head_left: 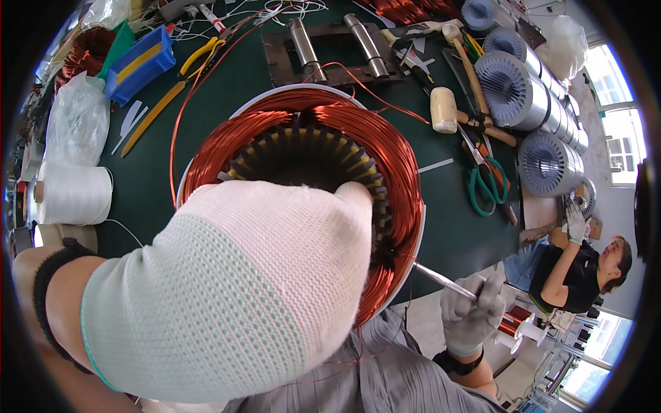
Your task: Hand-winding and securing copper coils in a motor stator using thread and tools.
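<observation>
A motor stator (303, 148) with a ring of copper windings (231, 141) around its slotted core stands before me. My left hand (268, 255), in a white knit glove, lies over the near side of the stator and reaches into its bore; its fingers are bent down out of sight, so what they touch is hidden. Lower right, my right hand (471, 310), in a grey-white glove, is closed around a thin metal rod (444, 280). The rod's far end meets the stator's right-hand near rim, by the windings.
Scissors with green handles (487, 186), a mallet (444, 110) and several stator cores (509, 89) are on the right. Beyond stands a metal frame with two rollers (303, 48). Pliers (200, 55), a blue tray (141, 65) and a white cord spool (76, 193) lie left. A co-worker (578, 268) is at far right.
</observation>
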`<state>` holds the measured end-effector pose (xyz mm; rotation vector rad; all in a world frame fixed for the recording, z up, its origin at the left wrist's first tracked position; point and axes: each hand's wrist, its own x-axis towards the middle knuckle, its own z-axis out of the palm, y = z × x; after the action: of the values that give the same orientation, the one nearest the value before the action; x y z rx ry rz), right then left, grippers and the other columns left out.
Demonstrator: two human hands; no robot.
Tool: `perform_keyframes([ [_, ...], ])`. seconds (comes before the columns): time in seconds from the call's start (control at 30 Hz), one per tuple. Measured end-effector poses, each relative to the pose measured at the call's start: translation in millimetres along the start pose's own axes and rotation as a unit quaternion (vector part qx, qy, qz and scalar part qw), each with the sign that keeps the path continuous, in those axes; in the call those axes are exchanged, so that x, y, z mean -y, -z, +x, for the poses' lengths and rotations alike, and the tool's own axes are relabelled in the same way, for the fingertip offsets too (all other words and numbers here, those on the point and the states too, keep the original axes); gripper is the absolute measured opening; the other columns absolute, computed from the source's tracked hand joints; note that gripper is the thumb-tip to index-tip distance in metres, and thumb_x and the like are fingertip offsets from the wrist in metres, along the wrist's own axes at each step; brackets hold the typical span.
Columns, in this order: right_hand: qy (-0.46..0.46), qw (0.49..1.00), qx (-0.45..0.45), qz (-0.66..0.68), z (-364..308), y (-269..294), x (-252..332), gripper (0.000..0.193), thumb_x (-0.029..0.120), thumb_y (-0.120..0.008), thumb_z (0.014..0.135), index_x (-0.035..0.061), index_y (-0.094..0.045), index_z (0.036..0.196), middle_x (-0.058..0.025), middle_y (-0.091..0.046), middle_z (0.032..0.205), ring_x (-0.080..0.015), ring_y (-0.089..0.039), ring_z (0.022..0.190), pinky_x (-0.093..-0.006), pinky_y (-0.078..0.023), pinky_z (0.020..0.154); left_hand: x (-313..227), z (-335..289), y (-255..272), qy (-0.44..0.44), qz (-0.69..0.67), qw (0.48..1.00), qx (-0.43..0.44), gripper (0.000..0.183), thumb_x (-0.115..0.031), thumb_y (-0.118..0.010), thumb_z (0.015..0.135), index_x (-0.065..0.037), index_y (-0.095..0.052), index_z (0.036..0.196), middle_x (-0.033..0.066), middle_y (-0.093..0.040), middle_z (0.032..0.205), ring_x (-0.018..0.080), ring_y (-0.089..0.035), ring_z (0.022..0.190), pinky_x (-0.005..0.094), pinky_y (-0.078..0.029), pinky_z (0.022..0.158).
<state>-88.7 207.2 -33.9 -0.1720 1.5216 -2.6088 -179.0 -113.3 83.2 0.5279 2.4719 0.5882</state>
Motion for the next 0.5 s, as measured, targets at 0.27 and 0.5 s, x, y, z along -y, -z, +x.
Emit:
perform_keyframes([
  [0.27, 0.095, 0.984, 0.043, -0.146, 7.6, -24.0, 12.5, 0.044, 0.041, -0.052, 0.107, 0.01, -0.063, 0.077, -0.0122, -0.062, 0.077, -0.0236, -0.063, 0.064, -0.0354, -0.048, 0.06, 0.5, -5.8, -4.4, -0.015, -0.005, 0.999, -0.031, 0.026, -0.009, -0.053, 0.096, -0.001, -0.06, 0.119, 0.0209, -0.068, 0.074, 0.0375, -0.071, 0.069, 0.0458, -0.057, 0.065],
  [0.5, 0.237, 0.668, 0.275, -0.65, 62.3, -128.0, 134.1, 0.017, 0.016, -0.078, 0.073, 0.0157, -0.062, 0.069, 0.0003, -0.056, 0.068, -0.0182, -0.049, 0.053, -0.0339, -0.034, 0.05, 10.8, -12.8, -7.7, -0.032, -0.009, 0.999, -0.027, 0.023, -0.01, -0.05, 0.094, -0.001, -0.066, 0.108, 0.0243, -0.066, 0.079, 0.0397, -0.069, 0.078, 0.0463, -0.055, 0.074],
])
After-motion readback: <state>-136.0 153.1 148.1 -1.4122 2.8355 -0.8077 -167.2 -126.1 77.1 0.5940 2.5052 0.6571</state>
